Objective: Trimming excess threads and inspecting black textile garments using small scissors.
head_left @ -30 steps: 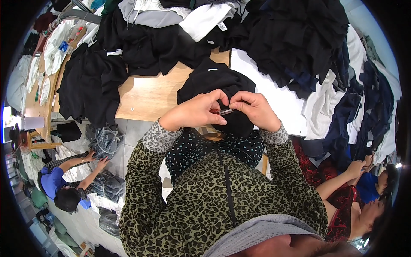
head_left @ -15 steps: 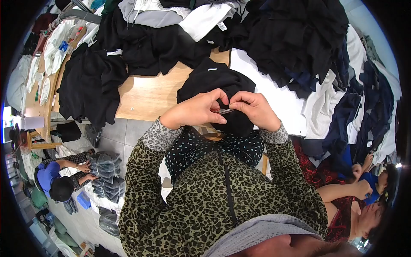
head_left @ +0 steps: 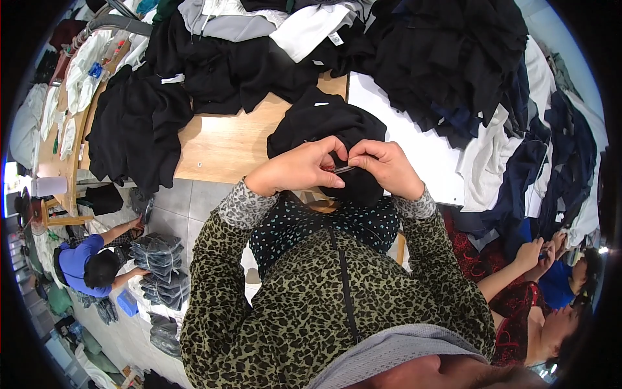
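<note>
A bunched black garment [head_left: 330, 120] lies at the table's near edge and hangs down over my lap. My left hand [head_left: 299, 168] is closed on it, thumb and index finger curved around a dark fold. Close beside it, my right hand [head_left: 389, 167] pinches the cloth between thumb and fingertips. Between the two sets of fingertips shows a thin, pale, shiny strip [head_left: 343, 169], too small to name. A small white label sits on the upper part of the garment.
Black garments [head_left: 139, 123] lie along the wooden tabletop [head_left: 220, 146]. A large dark heap [head_left: 447, 58] rests on the white tabletop [head_left: 424, 149] at right. A person in blue [head_left: 87, 262] crouches by bagged packs [head_left: 159, 259] at lower left. Another person's hands [head_left: 541, 253] work at far right.
My hands have barely shifted, still pinching the black garment. The person at lower left has spread their arms apart over the packs. At right, a co-worker's hands have moved up toward the hanging clothes.
</note>
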Motion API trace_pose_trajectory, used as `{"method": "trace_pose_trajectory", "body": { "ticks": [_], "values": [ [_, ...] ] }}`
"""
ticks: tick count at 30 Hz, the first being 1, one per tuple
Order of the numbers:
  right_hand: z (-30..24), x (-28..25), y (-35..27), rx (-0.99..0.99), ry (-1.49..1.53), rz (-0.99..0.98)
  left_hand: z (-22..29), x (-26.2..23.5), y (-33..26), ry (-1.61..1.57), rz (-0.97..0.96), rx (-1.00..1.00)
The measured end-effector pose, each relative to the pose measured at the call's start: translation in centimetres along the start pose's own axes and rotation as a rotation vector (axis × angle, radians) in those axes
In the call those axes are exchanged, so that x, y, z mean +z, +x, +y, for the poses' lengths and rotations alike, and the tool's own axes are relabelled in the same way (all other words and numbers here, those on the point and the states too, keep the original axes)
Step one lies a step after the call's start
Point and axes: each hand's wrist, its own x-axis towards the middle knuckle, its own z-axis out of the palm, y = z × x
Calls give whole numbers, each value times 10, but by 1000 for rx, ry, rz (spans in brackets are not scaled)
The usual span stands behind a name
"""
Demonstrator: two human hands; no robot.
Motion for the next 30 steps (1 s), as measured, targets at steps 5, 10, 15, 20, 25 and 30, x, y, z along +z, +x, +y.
{"method": "trace_pose_trajectory", "body": {
  "ticks": [5,10,15,20,25,30],
  "values": [
    [-3,-1,1,4,6,0,2,0,0,-41,-2,-1],
    [1,0,1,15,29,18,0,1,-2,-26,9,-5],
    [6,-3,-4,51,219,106,-16,12,-11,127,397,234],
    [10,-4,-8,3,241,209,-49,34,16,333,763,432],
    [23,-26,-36,128,221,503,-45,41,16,206,855,400],
    [19,0,-30,-124,95,312,-39,49,20,135,864,389]
  ]
}}
